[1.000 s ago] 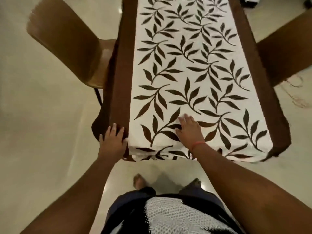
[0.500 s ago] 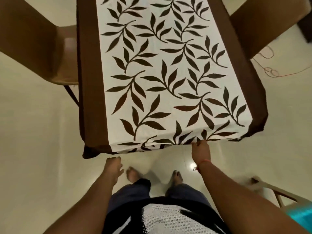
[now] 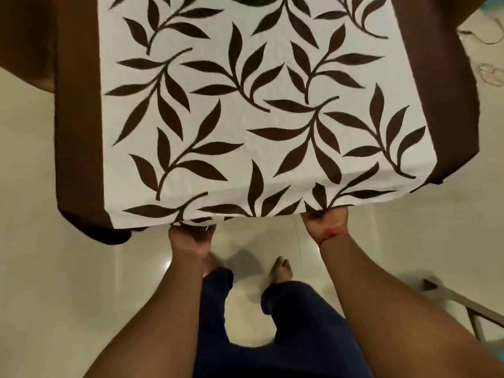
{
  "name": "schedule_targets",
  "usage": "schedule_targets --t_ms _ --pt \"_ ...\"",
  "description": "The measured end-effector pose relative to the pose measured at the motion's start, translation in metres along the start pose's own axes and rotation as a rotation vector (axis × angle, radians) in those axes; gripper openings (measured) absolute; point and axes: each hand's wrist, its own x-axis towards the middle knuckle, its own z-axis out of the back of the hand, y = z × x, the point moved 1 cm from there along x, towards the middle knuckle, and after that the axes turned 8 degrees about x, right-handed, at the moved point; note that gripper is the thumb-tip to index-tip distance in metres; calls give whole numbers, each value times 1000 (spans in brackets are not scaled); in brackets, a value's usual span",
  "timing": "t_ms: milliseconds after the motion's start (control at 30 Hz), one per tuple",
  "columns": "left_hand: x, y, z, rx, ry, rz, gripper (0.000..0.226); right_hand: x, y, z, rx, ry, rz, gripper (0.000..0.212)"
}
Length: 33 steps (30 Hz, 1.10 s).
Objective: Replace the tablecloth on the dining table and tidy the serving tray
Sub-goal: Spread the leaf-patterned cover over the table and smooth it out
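I see a white tablecloth [image 3: 245, 110] printed with dark brown leaves and bordered in brown, spread flat over the worktop and hanging over its near edge. At that near edge my left hand [image 3: 191, 236] and right hand [image 3: 326, 221] both reach up under the hem and seem to grip it, though the fingers are hidden by the cloth; a red thread [image 3: 331, 232] circles the right wrist. Below are my bare feet on a pale tiled floor [image 3: 54, 268], and part of a chair [image 3: 469, 309] shows at far right.
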Motion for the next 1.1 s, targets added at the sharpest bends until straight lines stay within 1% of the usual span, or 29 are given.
schedule_targets --t_ms 67,133,167,233,300,367,400,467,533,600,733,800,833,900,933,967,1000,1100 --pt "-12 8 -1 16 -9 -40 45 -14 1 2 -29 67 -73 35" --pt "-24 15 0 50 -91 -47 40 -30 3 9 -62 126 -154 30" --pt "-30 19 2 51 -125 -39 38 -37 5 13 -86 180 -202 31" --pt "-41 25 12 37 -201 -23 31 -53 11 21 -160 289 -298 44" --pt "-53 30 20 37 -241 -7 24 -62 19 28 -196 331 -370 54" --pt "-65 33 24 40 -229 36 23 -68 27 41 -219 320 -390 48" --pt "-70 33 26 54 -236 49 23 -70 31 46 -251 288 -382 41" --pt "-75 32 35 89 -274 29 20 -74 36 53 -348 188 -357 20" --pt "-72 29 46 142 -313 -16 16 -76 39 57 -455 110 -327 18" --pt "-72 26 53 174 -327 -43 24 -81 37 52 -535 90 -322 17" --pt "-82 17 56 193 -327 -42 41 -98 23 35 -643 115 -360 16" --pt "-87 14 57 215 -336 -53 42 -100 22 32 -576 104 -306 18" --pt "-89 13 57 229 -346 -58 42 -98 25 31 -483 78 -253 21" --pt "-92 8 56 251 -368 -61 41 -92 37 33 -238 31 -121 36" --pt "-92 5 56 261 -374 -62 40 -90 45 33 -163 22 -66 42" --pt "-92 3 56 269 -375 -62 40 -88 53 32 -126 29 -24 42" --pt "-91 1 56 278 -376 -57 39 -88 60 30 -116 44 3 38" --pt "-90 -2 58 308 -379 -47 40 -81 76 24 -154 39 33 16"
